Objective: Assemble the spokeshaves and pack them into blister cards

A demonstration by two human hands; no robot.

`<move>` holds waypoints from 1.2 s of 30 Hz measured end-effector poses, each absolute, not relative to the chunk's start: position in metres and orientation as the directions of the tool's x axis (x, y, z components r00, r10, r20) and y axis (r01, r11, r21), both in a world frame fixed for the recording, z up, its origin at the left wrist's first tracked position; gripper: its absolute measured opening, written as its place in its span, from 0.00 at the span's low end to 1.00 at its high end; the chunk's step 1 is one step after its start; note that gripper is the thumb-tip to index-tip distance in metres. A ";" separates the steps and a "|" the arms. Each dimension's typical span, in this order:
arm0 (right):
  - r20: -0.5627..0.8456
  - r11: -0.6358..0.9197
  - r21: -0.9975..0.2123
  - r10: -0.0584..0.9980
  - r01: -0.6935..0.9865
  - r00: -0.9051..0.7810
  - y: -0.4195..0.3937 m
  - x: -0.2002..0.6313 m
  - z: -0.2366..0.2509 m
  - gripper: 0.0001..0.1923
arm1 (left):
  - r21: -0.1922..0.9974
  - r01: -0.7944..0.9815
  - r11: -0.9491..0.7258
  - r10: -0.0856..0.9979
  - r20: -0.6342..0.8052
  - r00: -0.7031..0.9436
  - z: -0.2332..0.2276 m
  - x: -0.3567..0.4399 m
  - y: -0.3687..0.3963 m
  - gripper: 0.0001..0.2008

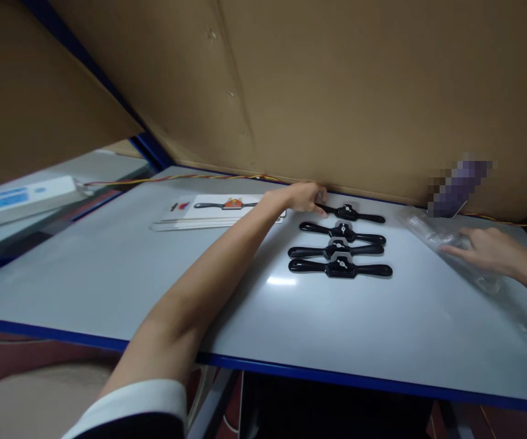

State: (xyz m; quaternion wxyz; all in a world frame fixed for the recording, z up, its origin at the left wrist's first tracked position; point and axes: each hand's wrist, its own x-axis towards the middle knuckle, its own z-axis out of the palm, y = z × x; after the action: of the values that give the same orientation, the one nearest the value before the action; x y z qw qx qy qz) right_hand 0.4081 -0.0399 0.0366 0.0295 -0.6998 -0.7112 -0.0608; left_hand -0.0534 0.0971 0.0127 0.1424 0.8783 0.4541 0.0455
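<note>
Several black two-handled tools lie in a column on the white table (108, 262). My left hand (306, 197) reaches across and grips the left handle of the farthest tool (350, 213) near the cardboard wall. Below it lie a second tool (342, 231), a third tool (336, 249) and the nearest tool (340, 267). My right hand (487, 250) rests flat on a pile of clear plastic bags (432, 230) at the right, fingers spread.
A stack of white printed cards (208, 213) showing the tool lies left of my left hand. Brown cardboard panels (336, 85) wall the back and left. A red-yellow wire (176, 178) runs along the back edge. A white power strip (21, 198) sits at far left.
</note>
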 end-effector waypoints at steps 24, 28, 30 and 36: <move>-0.091 0.324 -0.326 0.924 0.888 -0.371 0.081 0.225 0.058 0.29 | 0.498 0.495 -0.712 0.697 0.422 0.580 -0.034 -0.037 0.085 0.17; -0.061 0.342 -0.333 0.922 0.879 -0.382 0.081 0.239 0.054 0.31 | 0.556 0.459 -0.693 0.721 0.549 0.423 -0.035 -0.041 0.085 0.19; -0.029 0.385 -0.315 0.910 0.867 -0.414 0.079 0.242 0.050 0.29 | 0.595 0.434 -0.676 0.736 0.556 0.386 -0.031 -0.043 0.085 0.19; 0.096 0.535 -0.488 0.818 0.690 -0.567 0.076 0.233 0.038 0.27 | 0.755 0.247 -0.608 0.791 0.547 0.275 -0.011 -0.041 0.090 0.19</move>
State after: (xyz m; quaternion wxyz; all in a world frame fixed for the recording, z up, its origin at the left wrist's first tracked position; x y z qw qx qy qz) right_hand 0.2328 0.0756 0.0376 0.1583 -0.4377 -0.8616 0.2025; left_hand -0.0411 0.0899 -0.0109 0.2760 0.7491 0.3463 0.4926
